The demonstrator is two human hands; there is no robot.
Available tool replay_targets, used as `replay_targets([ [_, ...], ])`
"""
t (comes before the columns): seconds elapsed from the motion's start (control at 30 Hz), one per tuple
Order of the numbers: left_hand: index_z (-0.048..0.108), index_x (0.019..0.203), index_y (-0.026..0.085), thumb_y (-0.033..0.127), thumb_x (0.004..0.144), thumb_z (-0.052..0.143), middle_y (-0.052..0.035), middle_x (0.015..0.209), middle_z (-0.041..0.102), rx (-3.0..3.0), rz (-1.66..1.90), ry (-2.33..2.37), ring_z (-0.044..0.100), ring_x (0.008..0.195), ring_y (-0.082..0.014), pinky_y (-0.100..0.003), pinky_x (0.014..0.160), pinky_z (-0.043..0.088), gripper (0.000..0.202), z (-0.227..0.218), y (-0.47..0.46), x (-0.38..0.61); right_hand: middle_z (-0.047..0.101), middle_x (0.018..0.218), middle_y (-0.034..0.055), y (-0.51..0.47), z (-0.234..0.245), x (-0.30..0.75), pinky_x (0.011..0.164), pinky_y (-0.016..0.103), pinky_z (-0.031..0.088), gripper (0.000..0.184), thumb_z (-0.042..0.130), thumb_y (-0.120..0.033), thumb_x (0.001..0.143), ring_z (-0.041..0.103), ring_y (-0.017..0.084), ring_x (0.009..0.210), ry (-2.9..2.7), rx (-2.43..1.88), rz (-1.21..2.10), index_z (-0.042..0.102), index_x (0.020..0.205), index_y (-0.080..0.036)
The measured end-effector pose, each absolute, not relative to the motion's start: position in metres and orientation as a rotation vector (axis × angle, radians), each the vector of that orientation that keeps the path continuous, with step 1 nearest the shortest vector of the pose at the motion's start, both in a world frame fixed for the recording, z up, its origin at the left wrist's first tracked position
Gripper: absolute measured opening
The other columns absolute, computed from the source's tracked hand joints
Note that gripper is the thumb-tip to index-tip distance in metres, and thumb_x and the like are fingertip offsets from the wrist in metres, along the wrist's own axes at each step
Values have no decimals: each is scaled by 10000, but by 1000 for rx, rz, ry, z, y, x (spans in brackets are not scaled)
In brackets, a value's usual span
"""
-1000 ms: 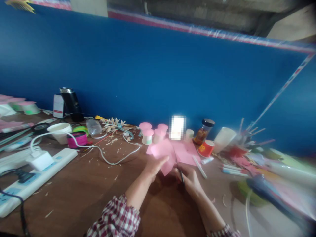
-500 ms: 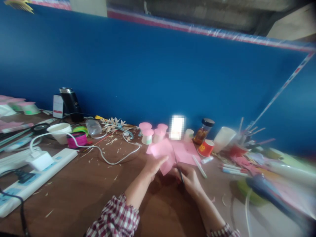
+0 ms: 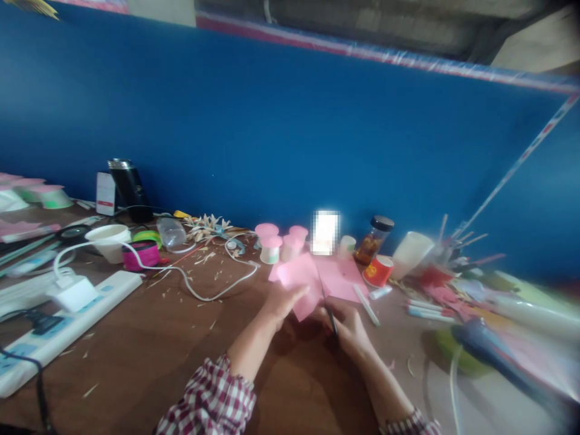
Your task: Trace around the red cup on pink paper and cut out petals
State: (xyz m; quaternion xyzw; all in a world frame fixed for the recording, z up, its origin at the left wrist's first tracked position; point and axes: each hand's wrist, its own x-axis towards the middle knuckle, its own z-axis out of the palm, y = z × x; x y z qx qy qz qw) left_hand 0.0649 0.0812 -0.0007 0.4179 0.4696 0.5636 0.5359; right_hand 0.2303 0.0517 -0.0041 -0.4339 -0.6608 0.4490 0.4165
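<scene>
My left hand is closed on a pink sheet of paper, thumb on top, holding it above the table. My right hand grips dark-handled scissors, whose narrow blades point away from me along the paper's right edge. Blur keeps me from telling how far apart the blades are. Behind lies another pink sheet flat on the table, with a white pen-like stick across its lower right corner. Several small white cups with pink paper tops stand just beyond the held paper.
A white power strip and looping cable are at left, near a pink tape roll and white cup. A lidded jar, red cup, markers and a dark-handled tool are at right. A blue wall bounds the back.
Both hands, the pink paper and the scissors stay in nearly the same place. Only a very slight shift of the camera shows.
</scene>
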Motion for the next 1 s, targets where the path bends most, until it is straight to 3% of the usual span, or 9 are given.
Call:
replay_targets([
  [1.0,586,1096,110,228,626,733,-131,976,678,1016,1315,1082,616,950,-266,-369,821,471,506,4,77,61,510,578,-14,52,-4,231,481,216,346,268,608,-396,783,454,110,523,-1681,-1107,1118,623,735,-133],
])
